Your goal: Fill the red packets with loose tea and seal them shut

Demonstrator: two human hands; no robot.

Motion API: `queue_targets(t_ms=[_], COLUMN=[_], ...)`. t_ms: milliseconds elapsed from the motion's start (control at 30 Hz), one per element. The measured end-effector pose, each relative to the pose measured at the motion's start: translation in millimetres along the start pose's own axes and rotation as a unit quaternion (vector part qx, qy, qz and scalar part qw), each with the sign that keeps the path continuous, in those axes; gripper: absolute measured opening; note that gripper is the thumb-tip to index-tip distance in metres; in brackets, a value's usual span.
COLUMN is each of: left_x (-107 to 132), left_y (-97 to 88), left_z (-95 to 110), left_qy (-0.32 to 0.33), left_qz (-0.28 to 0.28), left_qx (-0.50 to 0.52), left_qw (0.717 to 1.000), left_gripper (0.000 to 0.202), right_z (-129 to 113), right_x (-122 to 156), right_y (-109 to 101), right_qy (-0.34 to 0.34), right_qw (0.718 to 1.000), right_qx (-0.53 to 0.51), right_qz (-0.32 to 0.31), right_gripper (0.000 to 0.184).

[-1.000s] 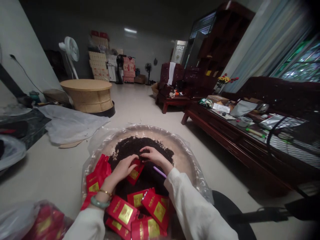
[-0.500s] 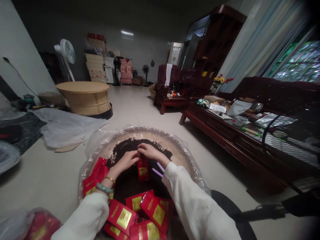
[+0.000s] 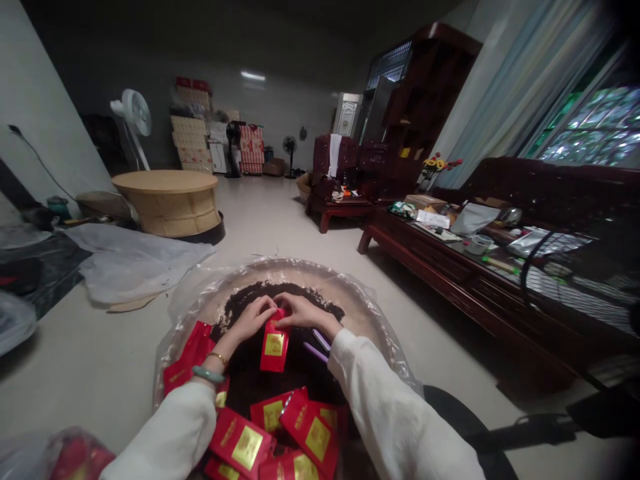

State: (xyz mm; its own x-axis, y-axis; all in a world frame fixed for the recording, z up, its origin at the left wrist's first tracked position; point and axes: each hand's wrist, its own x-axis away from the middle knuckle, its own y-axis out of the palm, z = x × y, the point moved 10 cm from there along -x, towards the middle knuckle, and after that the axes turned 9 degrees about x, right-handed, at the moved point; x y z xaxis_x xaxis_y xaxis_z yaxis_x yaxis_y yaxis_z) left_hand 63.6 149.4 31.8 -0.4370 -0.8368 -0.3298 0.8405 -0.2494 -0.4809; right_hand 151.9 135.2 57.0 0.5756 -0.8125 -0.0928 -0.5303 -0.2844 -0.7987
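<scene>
A small red packet with a gold label (image 3: pixel 275 344) hangs upright between my hands above dark loose leaves (image 3: pixel 250 297). My left hand (image 3: pixel 254 317) pinches its top edge from the left. From the right, my right hand (image 3: pixel 303 312) grips the same top edge, fingertips close to the left ones. The leaves lie in a wide round tray (image 3: pixel 367 310) lined with clear plastic. Several more red packets (image 3: pixel 245 440) are piled at the tray's near side, and others (image 3: pixel 193 357) lean at its left rim. Purple-handled tongs or scissors (image 3: pixel 316 352) rest right of the held packet.
Clear plastic sheeting (image 3: pixel 135 257) lies on the floor at left, before a round wooden stand (image 3: pixel 167 200). At right stands a long dark wooden table (image 3: pixel 440 267) with bags and boxes. A black fan (image 3: pixel 555 267) is at the right edge.
The held packet has risen slightly and swung left, showing more of its front. My hands stay close together at its top; the right fingers now reach further over it.
</scene>
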Motion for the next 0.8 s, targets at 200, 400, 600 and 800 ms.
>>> queue_targets(t_ms=[200,400,600,800], left_x=[-3.0,-4.3,-1.5,-1.6], left_y=[0.2,-0.6,0.6,6.8], left_z=[2.7,11.5,12.5,-6.1], left_qy=[0.029,0.059,0.055,0.006], left_qz=[0.033,0.068,0.077,0.071], left_qx=[-0.028,-0.023,0.015,0.083], left_qw=[0.999,0.996,0.995,0.994], left_gripper=[0.016,0.026,0.039,0.052], right_z=[9.7,15.3,6.6,14.3], right_x=[-2.9,-2.1,3.8,4.4], right_y=[-0.8,28.8,49.8,51.7], right_qy=[0.026,0.043,0.037,0.036], right_qw=[1.0,0.985,0.946,0.957], right_qx=[-0.005,-0.116,-0.252,-0.207], right_qz=[0.004,-0.121,-0.203,-0.203], right_gripper=[0.042,0.032,0.04,0.04])
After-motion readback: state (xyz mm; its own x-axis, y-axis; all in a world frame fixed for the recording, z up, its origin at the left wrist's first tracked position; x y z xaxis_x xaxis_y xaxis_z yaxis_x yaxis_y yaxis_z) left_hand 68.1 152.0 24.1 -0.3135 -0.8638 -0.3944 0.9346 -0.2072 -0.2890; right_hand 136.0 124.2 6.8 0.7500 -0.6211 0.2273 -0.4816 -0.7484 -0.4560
